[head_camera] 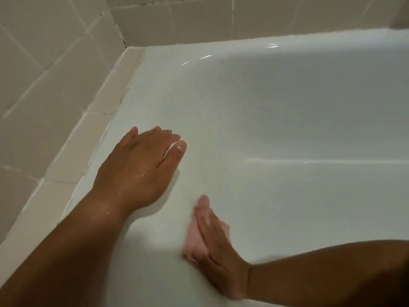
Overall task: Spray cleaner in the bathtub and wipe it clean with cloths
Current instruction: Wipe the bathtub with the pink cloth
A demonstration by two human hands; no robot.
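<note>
Wiping step, judging by the layout; no spray bottle in view.

Presses the pink cloth [194, 242] against the near-left part of the bathtub [287, 103] with the right hand [221, 247]. Lays the fingers straight and together on top of the fabric, not curled round it. Most likely done to spread pressure across the whole pad of cloth and let it slide freely over the enamel. Cannot tell the thumb's position through the blur at the fingertips and cloth edges. Shows the cloth only along the left side of the palm and just past the fingertips, with the rest hidden beneath the hand.

Plants the left hand [141, 165] palm down on the white surface, farther left and farther away, near the tiled ledge [95, 120] and apart from the cloth. Fingers extended and relaxed, grasping nothing. Wet on the back and wrist. Serves, probably, as a brace while leaning over the tub.

Leaves fine droplets [274, 185] on the surface to the right of the cloth, near the long crease. Suggests unwiped area in that direction and toward the far corner.

Caution: slick enamel under the bracing palm, so risk of a slip if loaded heavily.
</note>
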